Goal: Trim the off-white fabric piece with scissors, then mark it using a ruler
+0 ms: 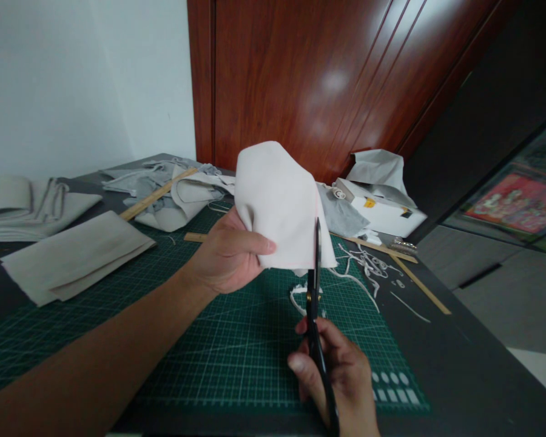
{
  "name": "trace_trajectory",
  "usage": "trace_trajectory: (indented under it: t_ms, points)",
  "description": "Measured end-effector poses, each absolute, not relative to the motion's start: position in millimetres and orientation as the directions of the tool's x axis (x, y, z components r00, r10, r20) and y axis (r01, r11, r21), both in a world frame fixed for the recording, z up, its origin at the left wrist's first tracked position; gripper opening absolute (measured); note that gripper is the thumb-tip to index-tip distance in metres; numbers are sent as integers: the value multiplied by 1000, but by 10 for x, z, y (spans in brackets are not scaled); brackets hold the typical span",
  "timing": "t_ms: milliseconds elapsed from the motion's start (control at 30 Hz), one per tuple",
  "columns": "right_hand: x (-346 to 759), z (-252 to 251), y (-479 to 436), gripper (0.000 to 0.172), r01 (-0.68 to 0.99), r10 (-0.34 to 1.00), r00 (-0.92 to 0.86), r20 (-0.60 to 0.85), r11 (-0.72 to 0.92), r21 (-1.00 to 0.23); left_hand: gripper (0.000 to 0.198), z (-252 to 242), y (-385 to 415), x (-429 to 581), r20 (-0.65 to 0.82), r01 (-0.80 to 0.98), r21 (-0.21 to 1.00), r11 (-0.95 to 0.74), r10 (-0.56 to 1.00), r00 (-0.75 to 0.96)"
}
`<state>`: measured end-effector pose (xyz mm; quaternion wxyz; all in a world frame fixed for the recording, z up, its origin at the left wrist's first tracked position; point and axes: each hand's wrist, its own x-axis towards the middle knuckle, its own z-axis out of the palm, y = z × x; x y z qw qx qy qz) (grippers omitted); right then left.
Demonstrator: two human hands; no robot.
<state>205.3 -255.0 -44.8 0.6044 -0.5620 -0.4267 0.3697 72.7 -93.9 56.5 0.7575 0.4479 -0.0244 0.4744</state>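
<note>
My left hand point(232, 252) grips a folded piece of off-white fabric point(277, 206) at its lower left, thumb on the near face, and holds it up over the cutting mat. A faint pink line runs down near the fabric's right edge. My right hand point(337, 370) is wrapped round the handles of black scissors point(315, 297), which point upward. Their blades are at the fabric's lower right edge, along the pink line, with one blade in front of the cloth. Behind the fabric, the other blade is mostly hidden.
A green cutting mat point(236, 352) covers much of the dark table. Fabric strips and scraps point(368, 267) lie at right beside wooden rulers point(421, 284). Folded cloth point(77, 255) and grey scraps point(150, 182) lie at left. A white box point(382, 206) stands at the back right.
</note>
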Motion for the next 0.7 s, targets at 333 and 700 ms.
trace_trajectory:
  t_ms: [333, 700]
  points:
    - [2033, -415, -2538, 42, 50, 914, 389, 116, 104, -993, 84, 571, -943, 721, 446, -734, 661, 155, 706, 550]
    - [2012, -400, -2541, 44, 58, 910, 401, 107, 91, -994, 89, 582, -953, 723, 457, -743, 651, 153, 702, 545]
